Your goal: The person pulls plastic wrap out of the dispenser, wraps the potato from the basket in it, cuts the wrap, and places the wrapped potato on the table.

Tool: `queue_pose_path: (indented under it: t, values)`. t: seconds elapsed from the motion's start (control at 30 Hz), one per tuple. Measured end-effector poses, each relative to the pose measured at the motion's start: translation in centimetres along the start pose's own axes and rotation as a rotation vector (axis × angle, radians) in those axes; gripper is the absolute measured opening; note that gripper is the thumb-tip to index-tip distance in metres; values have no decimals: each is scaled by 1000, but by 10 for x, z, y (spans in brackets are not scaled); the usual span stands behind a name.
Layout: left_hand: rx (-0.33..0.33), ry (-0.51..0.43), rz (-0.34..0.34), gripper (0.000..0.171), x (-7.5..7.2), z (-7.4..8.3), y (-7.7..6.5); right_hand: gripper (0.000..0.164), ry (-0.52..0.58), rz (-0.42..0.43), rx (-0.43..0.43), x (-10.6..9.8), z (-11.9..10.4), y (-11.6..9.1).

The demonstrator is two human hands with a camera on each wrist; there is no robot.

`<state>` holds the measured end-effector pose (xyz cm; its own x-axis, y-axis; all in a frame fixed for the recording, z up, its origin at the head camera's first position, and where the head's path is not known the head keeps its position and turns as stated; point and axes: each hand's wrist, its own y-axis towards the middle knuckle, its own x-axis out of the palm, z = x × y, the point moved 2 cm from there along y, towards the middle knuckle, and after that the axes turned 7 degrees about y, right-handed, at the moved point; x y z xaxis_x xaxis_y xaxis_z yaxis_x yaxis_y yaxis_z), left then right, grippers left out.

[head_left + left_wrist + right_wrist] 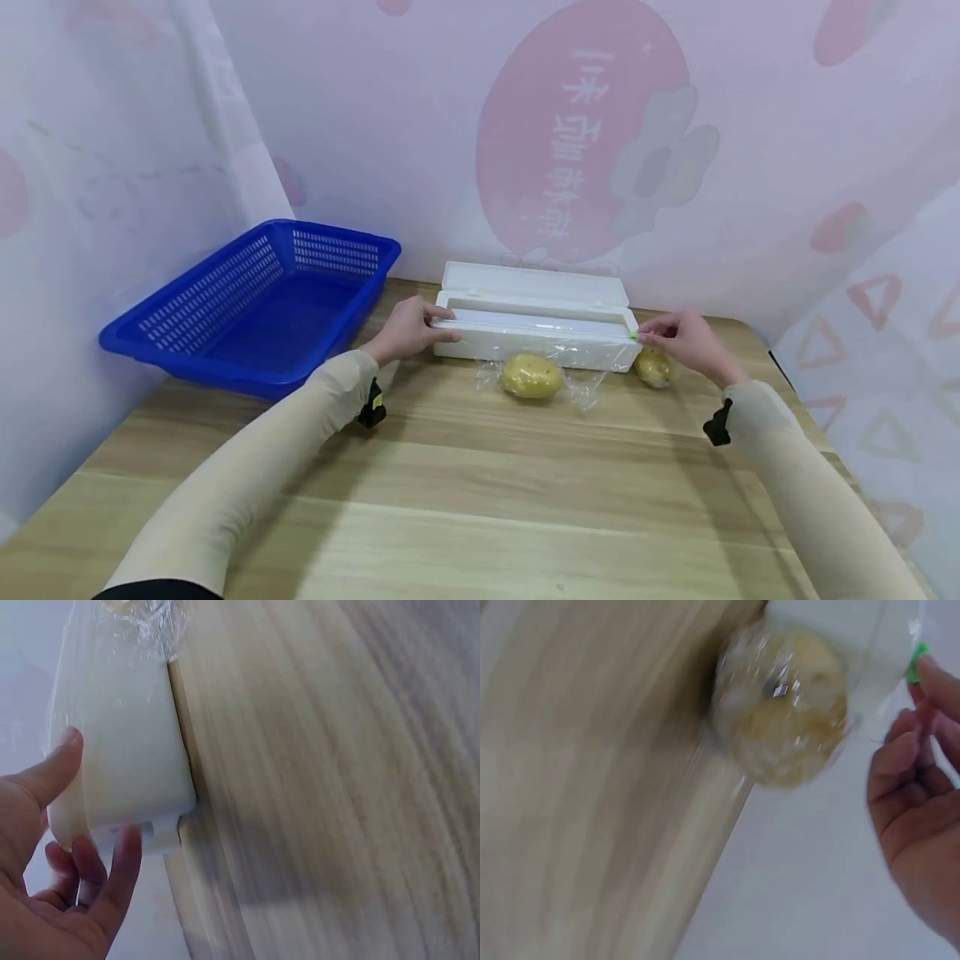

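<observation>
A white cling film dispenser box [480, 343] stands at the back of the table, its lid [536, 283] raised. My left hand [408, 331] grips its left end, and the left wrist view shows the thumb on one side and fingers around the end of the box. At the right end, my right hand [688, 342] pinches a small green slider [916, 663] on the box edge. Clear film [588, 390] hangs over the front, with a potato [530, 377] lying against it. A second potato [784, 709], wrapped in film, sits beside the right end under my right hand.
A blue plastic basket [270, 333] with slotted sides stands on the left of the wooden table [510, 500]. A printed cloth [360, 108] hangs close behind the box.
</observation>
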<state>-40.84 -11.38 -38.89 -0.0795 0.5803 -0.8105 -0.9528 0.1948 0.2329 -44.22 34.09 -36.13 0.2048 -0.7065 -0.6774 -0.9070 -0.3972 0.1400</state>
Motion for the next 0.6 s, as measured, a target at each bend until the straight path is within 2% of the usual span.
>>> queue_pose_path:
  t: [0.13,0.23,0.33,0.43,0.53,0.6]
  values:
    - [34,41,35,39,1,8,-4,41,279,122,256,13,-9,-26]
    - [48,40,89,45,1,13,-9,50,503,141,400,30,-18,-39]
    - [52,3,134,48,1,17,-15,50,722,131,466,45,-24,-42]
    - [49,-38,167,40,2,19,-20,31,911,185,497,55,-26,-40]
    - [60,-42,180,28,4,20,-24,13,1015,226,497,62,-26,-38]
    - [73,-34,179,20,5,22,-26,12,1016,234,485,64,-25,-37]
